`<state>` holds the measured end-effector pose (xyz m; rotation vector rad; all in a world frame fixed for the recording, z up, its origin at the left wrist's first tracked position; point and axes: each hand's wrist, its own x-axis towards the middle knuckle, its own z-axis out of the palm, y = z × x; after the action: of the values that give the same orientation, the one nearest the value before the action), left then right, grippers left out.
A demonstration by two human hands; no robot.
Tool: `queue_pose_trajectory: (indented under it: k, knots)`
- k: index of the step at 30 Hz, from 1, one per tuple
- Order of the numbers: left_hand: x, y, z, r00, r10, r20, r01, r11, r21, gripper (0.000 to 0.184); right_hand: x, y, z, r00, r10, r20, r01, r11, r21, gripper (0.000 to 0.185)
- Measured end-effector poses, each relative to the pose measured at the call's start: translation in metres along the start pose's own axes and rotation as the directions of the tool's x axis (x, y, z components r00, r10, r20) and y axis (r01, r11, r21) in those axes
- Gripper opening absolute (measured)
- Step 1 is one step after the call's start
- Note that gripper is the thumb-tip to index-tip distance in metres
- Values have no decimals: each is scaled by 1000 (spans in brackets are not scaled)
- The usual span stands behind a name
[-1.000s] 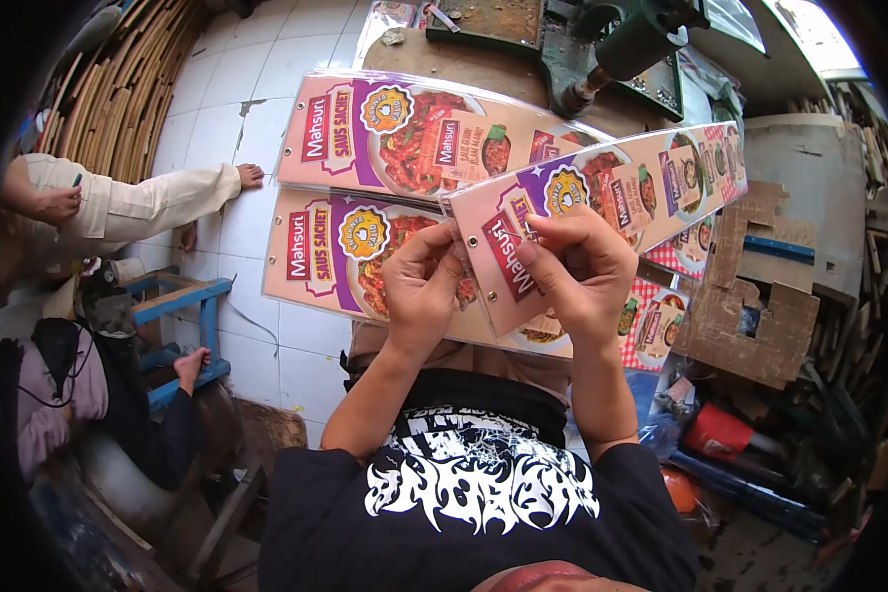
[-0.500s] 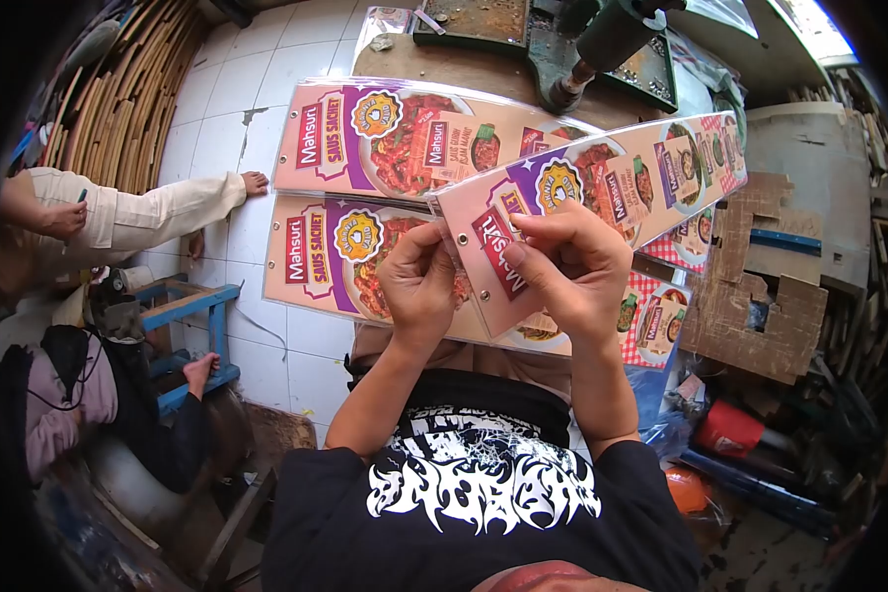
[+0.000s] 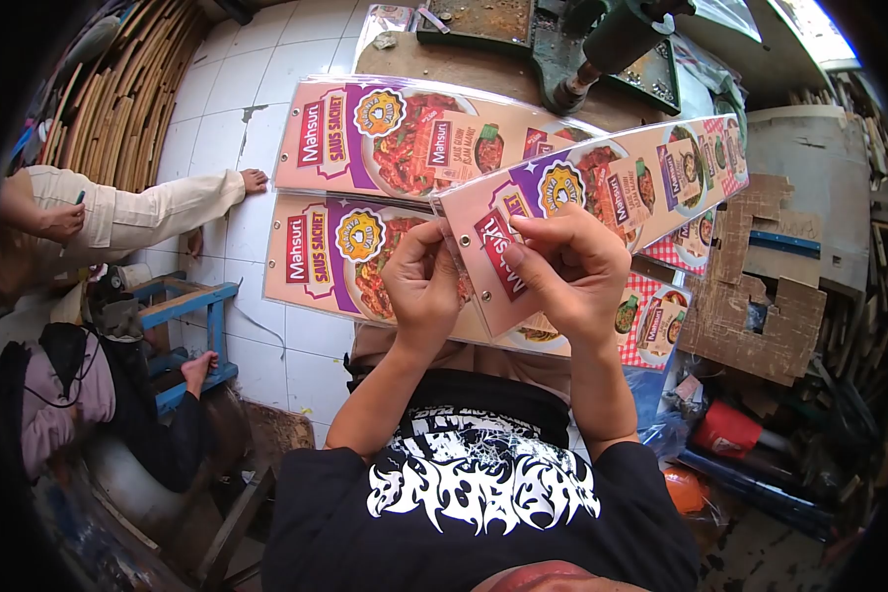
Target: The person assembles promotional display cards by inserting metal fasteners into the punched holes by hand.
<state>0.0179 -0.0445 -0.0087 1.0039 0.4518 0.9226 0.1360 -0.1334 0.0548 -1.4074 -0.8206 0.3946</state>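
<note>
A long printed Mahsuri banner card with a glossy plastic cover and metal eyelets lies tilted across two stacks of similar cards. My left hand is closed on its left edge, beside the eyelets. Over the card's red logo, my right hand is closed in a pinch; whatever lies between its fingertips is too small to make out. Beneath are the upper card stack and the lower card stack, printed with "Saus Sachet" and food pictures.
A green metal press stands on the wooden bench beyond the cards, beside trays of small metal parts. Other people sit at left, one leg stretched over the tiles near a blue stool. Cut cardboard leans at right.
Both hands keep nearly the same place on the card. The view has shifted very slightly; nothing is let go.
</note>
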Motion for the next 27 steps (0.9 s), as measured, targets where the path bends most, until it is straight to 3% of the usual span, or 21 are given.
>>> queue_pose_trajectory:
  k: [8,15,27]
  knots:
    - [4,11,5,997,34,64,-46,981,190,15,0,3,1,1000,21,6,-21,1000,19,23]
    - [6,11,0,993,-6,114,-9,991,135,16,-1,7,1,1000,22,0,-22,1000,19,22]
    - [2,6,4,1000,-17,19,15,996,93,15,0,8,6,1000,-13,-28,12,999,-40,23]
